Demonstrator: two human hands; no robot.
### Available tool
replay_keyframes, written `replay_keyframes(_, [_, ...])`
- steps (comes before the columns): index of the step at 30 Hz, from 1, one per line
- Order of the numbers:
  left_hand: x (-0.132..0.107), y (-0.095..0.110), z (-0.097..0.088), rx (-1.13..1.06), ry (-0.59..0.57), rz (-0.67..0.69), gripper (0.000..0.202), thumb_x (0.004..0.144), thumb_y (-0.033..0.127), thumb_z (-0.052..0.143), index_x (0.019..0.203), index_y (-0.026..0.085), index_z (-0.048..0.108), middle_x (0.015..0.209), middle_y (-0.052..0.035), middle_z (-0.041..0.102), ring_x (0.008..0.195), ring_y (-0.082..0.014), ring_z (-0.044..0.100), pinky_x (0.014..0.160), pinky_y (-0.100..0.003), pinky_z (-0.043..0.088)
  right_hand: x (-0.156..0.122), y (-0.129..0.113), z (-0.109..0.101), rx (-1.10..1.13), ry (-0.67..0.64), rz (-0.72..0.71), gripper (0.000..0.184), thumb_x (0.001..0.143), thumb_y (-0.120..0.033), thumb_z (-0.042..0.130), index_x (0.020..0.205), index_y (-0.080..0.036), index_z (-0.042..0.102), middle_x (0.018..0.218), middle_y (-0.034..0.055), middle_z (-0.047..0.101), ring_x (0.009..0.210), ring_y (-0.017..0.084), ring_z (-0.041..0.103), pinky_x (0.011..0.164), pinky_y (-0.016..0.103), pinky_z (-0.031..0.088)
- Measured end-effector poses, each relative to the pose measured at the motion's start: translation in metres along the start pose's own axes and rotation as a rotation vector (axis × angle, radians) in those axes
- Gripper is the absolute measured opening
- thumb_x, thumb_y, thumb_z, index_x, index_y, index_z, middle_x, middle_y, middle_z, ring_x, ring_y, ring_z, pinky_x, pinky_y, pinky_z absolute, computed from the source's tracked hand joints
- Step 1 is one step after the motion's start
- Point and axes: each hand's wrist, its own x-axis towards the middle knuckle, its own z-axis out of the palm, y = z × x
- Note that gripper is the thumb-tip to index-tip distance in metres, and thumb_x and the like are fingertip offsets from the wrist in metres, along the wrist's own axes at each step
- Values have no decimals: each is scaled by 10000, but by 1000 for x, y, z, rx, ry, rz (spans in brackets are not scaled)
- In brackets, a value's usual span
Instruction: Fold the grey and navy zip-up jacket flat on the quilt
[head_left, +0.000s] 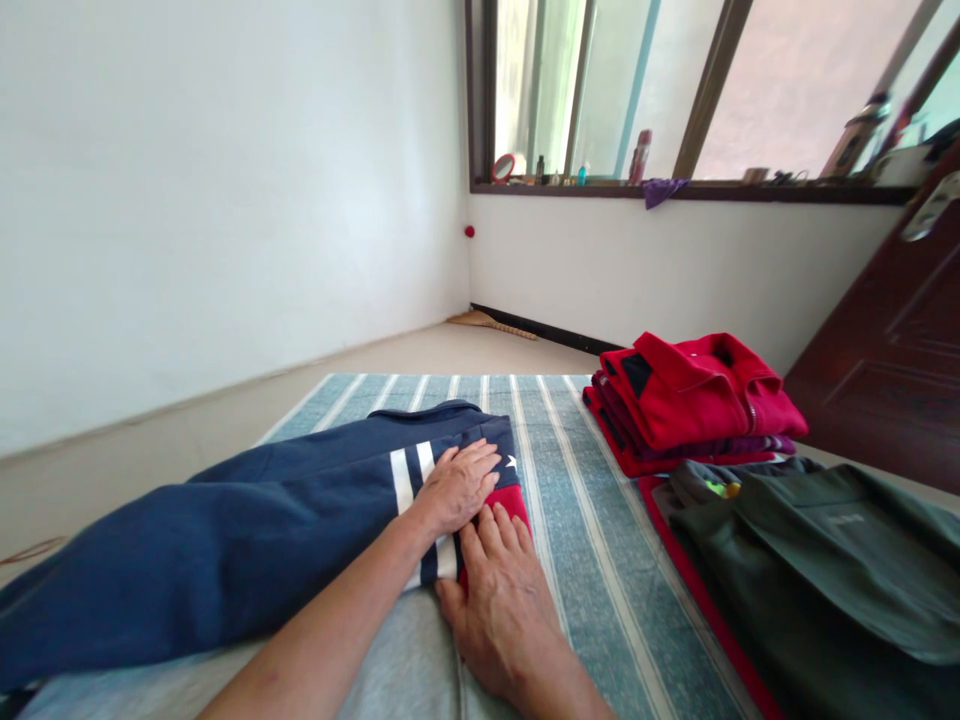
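Jacket [300,520], navy, with white stripes, a red panel and a white star: one, laid out in front of you on the striped cover [592,480], stretching off toward your left.

Your left hand [461,485]: unclenched, palm down on the jacket, over the stripes and near the star. Your right hand [501,600]: likewise flat, thumb apart, fingers across the red panel, just beside the left.

Containers, on the sill [720,192]: a pink bottle [640,158]; a small blue bottle [582,175]; a small dark bottle [540,170]; a large flask [855,138], tilted in your view. You cannot make out the contents of any.

Also there: a round red-rimmed mirror [504,168]; a purple cloth [664,192], hanging over the edge.

Surface: the cover, blue-green with pale stripes. At your right, a red pile [697,395] of folded clothes, red and purple; nearer you, a dark green garment [817,560]. Grey fabric [390,650] shows below the jacket.

Room: white wall [225,180]; dark-framed window [600,90]; brown door [892,330], right; pale floor [390,350], with a broom [495,322] in the corner.
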Motion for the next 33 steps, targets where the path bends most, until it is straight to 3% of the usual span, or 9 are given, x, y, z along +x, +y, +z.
replay_keyframes(10, [0,2,1,5,7,-6,382,934,279,388,1230,216,622,1396,-84,555,1348,-221,426,1117,-487,269,-2,-2,-3,-29,13,0,600,882,-368,515,1442,-169,430,1503,133,401,1406,337,306,1153,530,248])
replay_keyframes(33, [-1,8,-4,30,-41,-24,360,950,244,412,1259,206,594,1426,-85,523,1375,-218,392,1125,-492,268,-1,-2,-6,-42,-14,4,615,891,-374,483,1461,-160,400,1508,132,392,1421,329,274,1162,518,227])
